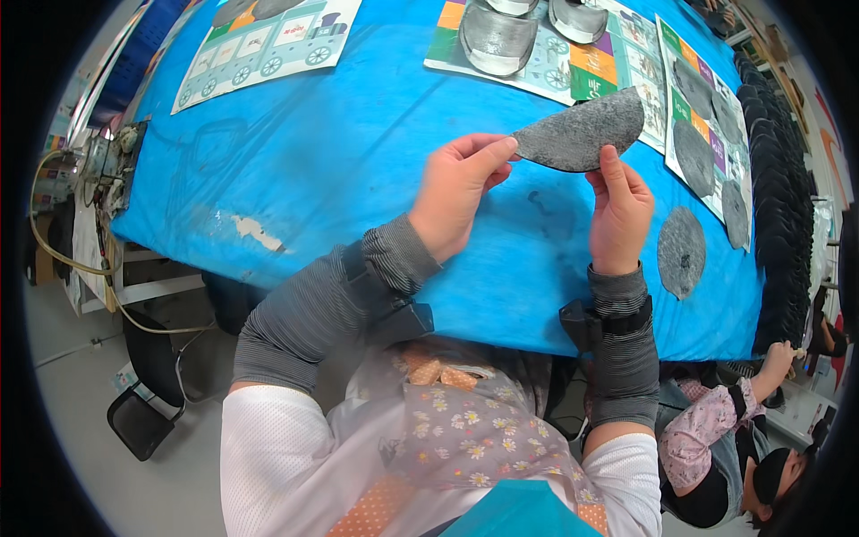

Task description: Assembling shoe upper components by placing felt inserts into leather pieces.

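A flat grey felt-like piece (582,130), rounded on the right and narrowing to the left, is held up above the blue table cover. My left hand (452,183) pinches its left tip between thumb and fingers. Near its lower right edge, my right hand (620,210) grips it with the thumb on the face toward me. Another grey oval piece (682,253) lies on the cover to the right of my right hand, with a darker patch in its lower half.
Grey slipper-like shoes (498,40) stand on a printed board at the back. More grey pieces (693,157) lie on boards at the right. Another printed board (268,49) lies at the far left. Stacked black items (769,206) line the right edge; a co-worker's hand (777,358) is beside them.
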A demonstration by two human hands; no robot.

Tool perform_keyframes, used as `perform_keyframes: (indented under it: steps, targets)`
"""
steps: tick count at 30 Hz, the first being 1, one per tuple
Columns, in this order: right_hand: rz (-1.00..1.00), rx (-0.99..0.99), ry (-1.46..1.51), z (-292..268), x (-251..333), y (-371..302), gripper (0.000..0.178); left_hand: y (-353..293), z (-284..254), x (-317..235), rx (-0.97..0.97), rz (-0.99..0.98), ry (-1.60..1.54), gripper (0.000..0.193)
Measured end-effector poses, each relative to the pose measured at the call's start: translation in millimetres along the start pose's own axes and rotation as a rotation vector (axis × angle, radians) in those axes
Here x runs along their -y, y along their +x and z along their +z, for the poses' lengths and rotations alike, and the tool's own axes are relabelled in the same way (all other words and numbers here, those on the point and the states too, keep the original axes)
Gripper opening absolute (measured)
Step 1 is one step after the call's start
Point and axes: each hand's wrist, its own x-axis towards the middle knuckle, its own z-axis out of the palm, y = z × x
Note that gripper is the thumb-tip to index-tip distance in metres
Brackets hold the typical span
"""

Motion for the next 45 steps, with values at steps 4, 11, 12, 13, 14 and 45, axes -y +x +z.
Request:
perform_keyframes:
  steps: [4,11,12,13,14,45]
  targets:
    - [0.019,0.009,0.002,-3.9,-0.5,0.3,0.021,-1.2,1.0,-1.5,0.018,-0.019,-0.029,0.016]
    - [0.014,0.026,-0.020,-6.2,-3.2,1.0,0.023,-0.8,0.8,-1.4,0.026,-0.041,-0.036,0.015]
    - [0.000,0.029,-0.037,-6.0,-3.5,1.3,0.023,-0.6,0.6,-1.9,0.027,-0.046,-0.034,0.015]
    - [-0.001,0.031,-0.035,-5.2,-4.4,1.5,0.023,-0.7,0.0,-2.5,0.027,-0.044,-0.034,0.015]
    - [-0.010,0.027,-0.076,-4.2,-5.2,1.9,0.024,-0.8,-0.5,-3.6,0.019,-0.048,-0.027,0.016]
    - [-0.930,-0.091,-0.521,-17.9,13.6,22.2,0.018,178.0,35.1,-75.5,-0.171,0.099,0.637,0.043]
